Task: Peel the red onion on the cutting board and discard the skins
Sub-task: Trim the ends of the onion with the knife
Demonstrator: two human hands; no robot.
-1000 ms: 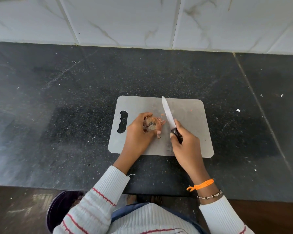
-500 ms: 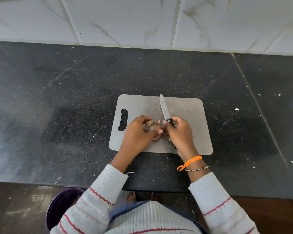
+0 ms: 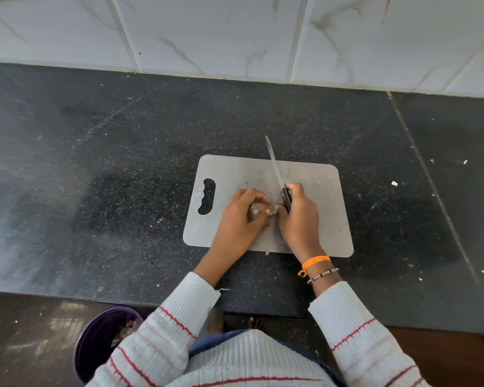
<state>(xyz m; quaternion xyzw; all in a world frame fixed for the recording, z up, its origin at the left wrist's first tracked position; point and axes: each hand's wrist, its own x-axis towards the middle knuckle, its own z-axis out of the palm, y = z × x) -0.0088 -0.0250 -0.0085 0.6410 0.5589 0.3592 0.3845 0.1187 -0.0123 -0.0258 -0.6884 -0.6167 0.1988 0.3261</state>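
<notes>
A grey cutting board (image 3: 319,208) with a handle slot lies on the black counter. My left hand (image 3: 236,222) is wrapped around the red onion (image 3: 256,210), of which only a brownish patch shows between the fingers. My right hand (image 3: 299,219) touches the onion's right side with its fingertips and grips a black-handled knife (image 3: 275,171). The blade points away from me, past the board's far edge. A small bit of skin (image 3: 267,253) lies at the board's near edge.
A purple bin (image 3: 101,339) stands on the floor at lower left, below the counter's front edge (image 3: 67,296), partly hidden by my sleeve. A white tiled wall (image 3: 235,34) closes the back. Small white scraps (image 3: 394,183) dot the counter on the right.
My right hand has moved left with the knife until its fingers meet the onion. The blade has swung more upright. The loose reddish skin seen earlier is hidden between my hands.
</notes>
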